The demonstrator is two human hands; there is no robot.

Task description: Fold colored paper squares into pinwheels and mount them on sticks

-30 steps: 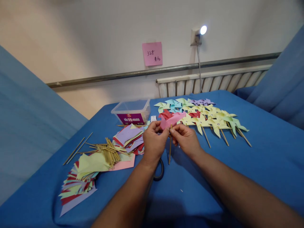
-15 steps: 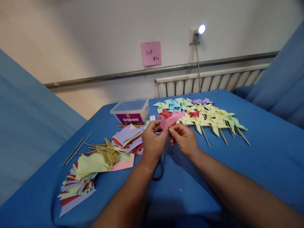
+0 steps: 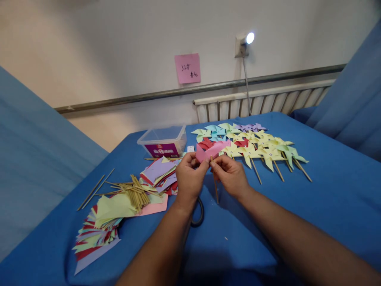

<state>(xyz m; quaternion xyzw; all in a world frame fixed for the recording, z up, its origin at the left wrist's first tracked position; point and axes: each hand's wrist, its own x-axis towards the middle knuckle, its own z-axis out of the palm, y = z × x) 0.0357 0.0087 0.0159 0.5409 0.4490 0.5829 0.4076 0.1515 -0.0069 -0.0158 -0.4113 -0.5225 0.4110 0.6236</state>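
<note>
A pink paper pinwheel is held up between my hands, above the middle of the table. My left hand is closed on its paper from the left. At the top of a thin wooden stick, the fingers of my right hand pinch close to the pinwheel's back. The stick hangs down below the fingers, tilted a little. Whether it is fixed to the paper is hidden by the fingertips. Just under my left wrist shows a black scissors handle; the rest of that tool is covered.
Finished pinwheels in several colours lie at the back right. On the left are a bundle of sticks, stacked coloured paper and fanned paper sheets. A clear plastic box stands at the back, before the wall.
The stick's lower end has swung to the right and now hangs at a different slant. Both hands stay at the pink pinwheel. The view has shifted slightly.
</note>
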